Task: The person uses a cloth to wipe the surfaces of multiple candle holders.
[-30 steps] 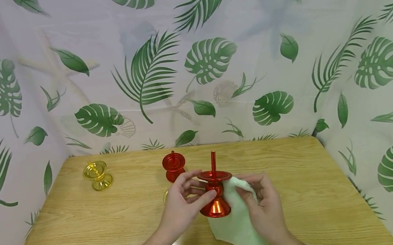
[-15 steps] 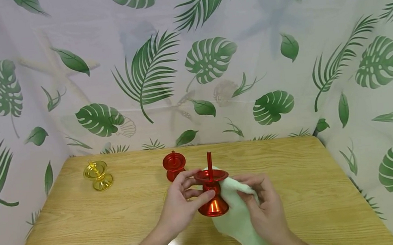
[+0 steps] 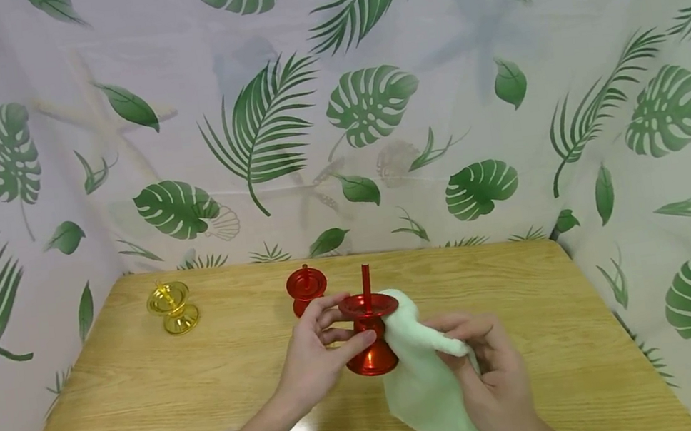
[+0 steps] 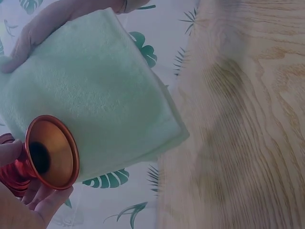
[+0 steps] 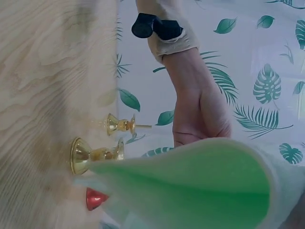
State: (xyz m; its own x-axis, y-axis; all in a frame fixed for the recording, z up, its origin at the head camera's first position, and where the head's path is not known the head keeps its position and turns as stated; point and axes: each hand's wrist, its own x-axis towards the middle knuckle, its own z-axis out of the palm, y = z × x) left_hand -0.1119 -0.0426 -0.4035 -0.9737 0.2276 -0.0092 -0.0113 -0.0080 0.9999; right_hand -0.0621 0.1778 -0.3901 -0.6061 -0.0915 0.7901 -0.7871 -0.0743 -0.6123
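My left hand [image 3: 314, 359] holds a shiny red candle holder [image 3: 372, 359] upright above the table, thumb in front of its stem and fingers behind. A thin spike rises from its dish. In the left wrist view the hollow underside of this candle holder [image 4: 59, 148] shows. To the right, my right hand [image 3: 494, 370] pinches a pale green cloth [image 3: 429, 399], which hangs down beside the candle holder. The cloth's upper part is behind the dish's right edge; whether they touch I cannot tell. In the right wrist view the cloth [image 5: 190, 186] covers much of the foreground.
A second red candle holder [image 3: 307, 288] stands behind my left hand. One gold candle holder [image 3: 173, 308] is at the table's back left. The right wrist view shows another gold candle holder [image 5: 83, 155], hidden in the head view. Leaf-patterned curtains [image 3: 381, 189] enclose the wooden table [image 3: 169, 410].
The red candle holder has shifted slightly left and up with my left hand. My right hand has moved right, drawing the cloth with it.
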